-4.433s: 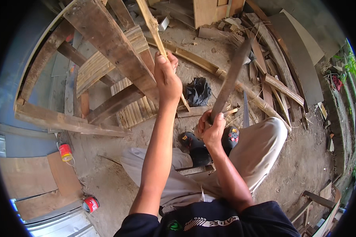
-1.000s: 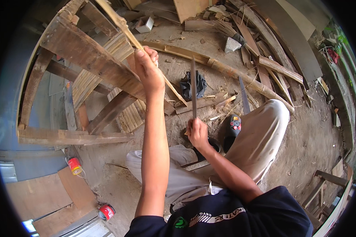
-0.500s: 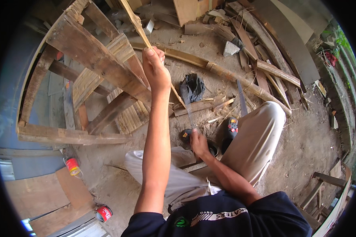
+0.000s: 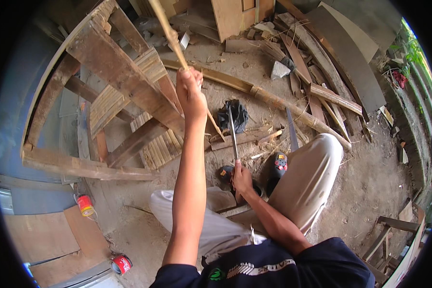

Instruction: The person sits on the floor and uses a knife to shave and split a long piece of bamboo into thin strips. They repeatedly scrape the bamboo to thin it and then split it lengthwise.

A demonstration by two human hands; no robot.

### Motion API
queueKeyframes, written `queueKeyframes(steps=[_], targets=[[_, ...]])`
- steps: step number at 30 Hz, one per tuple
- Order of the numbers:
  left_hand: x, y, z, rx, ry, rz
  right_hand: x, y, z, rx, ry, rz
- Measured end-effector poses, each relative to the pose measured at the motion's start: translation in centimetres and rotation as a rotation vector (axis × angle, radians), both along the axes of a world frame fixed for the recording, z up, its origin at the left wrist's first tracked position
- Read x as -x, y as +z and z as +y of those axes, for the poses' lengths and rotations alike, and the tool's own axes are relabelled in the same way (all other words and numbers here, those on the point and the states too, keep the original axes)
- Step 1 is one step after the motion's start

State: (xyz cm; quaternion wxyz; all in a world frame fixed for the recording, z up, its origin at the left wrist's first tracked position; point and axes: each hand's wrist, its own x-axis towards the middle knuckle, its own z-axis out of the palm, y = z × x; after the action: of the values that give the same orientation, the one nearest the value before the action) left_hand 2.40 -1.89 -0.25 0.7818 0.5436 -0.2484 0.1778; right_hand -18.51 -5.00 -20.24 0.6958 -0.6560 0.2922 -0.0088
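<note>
My left hand [image 4: 192, 93] is closed round a long bamboo strip [image 4: 174, 42] with a knot above the fist. The strip slants from the top edge down past my wrist, its lower end by a short wooden board [image 4: 245, 138] on the ground. In my right hand [image 4: 241, 180], between my knees, is the handle of a long-bladed knife [image 4: 233, 132]. Its narrow blade points away from me, over a crumpled black plastic bag [image 4: 239, 115], and stands apart from the strip. The handle is mostly hidden by my fingers.
A wooden frame [image 4: 125, 72] with bamboo slats stands at left. A bamboo pole [image 4: 283, 102] crosses the ground ahead, with a flat metal blade [image 4: 292, 129] by my right knee. Scrap planks [image 4: 317, 62] are piled at far right. Two red cans [image 4: 85, 205] sit at lower left.
The knife blade, blurred before, is now sharp and turned, pointing more straight ahead. The bamboo strip and my left hand have come slightly nearer. Both holds are unchanged.
</note>
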Motion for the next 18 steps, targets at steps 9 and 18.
queueKeyframes(steps=[9, 18], targets=[[0.0, 0.4, 0.9, -0.010, -0.044, 0.035, 0.6, -1.4, 0.8, 0.049, 0.136, 0.214], [-0.1, 0.3, 0.8, 0.052, -0.045, 0.036, 0.0, -1.6, 0.8, 0.141, -0.002, -0.362]])
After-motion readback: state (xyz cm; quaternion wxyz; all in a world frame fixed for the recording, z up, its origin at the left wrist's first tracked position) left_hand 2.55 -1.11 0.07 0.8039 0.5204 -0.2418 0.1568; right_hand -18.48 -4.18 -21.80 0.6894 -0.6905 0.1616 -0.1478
